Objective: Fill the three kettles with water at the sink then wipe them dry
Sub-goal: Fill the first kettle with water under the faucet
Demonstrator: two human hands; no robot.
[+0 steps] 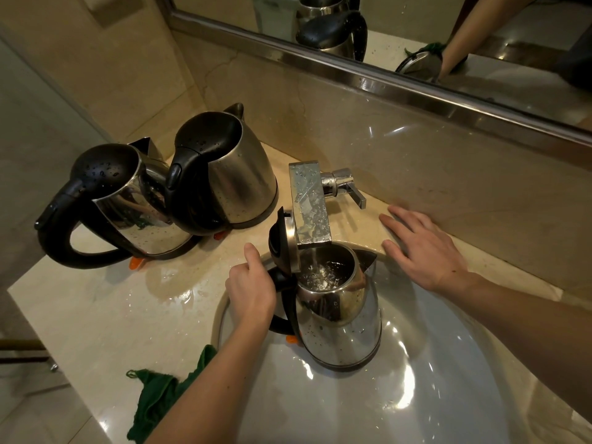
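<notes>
1. Counter [96, 315]: polished stone, wet in patches left of the tap [309, 203]. Expect low friction under any kettle base. Its free edge runs well left of and in front of the tap, and a wall closes it off behind the tap.

2. Sink [416, 395]: a smooth, glossy bowl directly below and in front of the tap. Most of the open room lies in front of the tap and to its right.

3. Left kettle [134, 213] and rear kettle [243, 174]: both stand left of the tap, lids down, touching or nearly so, beaded with drops. They block a leftward swing.

4. Open kettle [346, 331]: stands in the sink right under the tap, lid [282, 241] raised beside the spout, with water churning inside.
   - Handling: a rigid steel shell, wet and slippery, probably growing heavy as it fills.
   - Hold: by the black handle [282, 325] only.
   - Clearance: the lid sits close to the tap. Draw the kettle forward before lifting it.

5. Cloth [153, 402]: green, soft and crumpled, on the counter well in front of and left of the tap.

6. Left hand [251, 290]: fingers curled round the handle, thumb up.

7. Right hand [423, 248]: fingers [407, 219] spread flat on the counter, right of the tap and near its lever [349, 187].
</notes>
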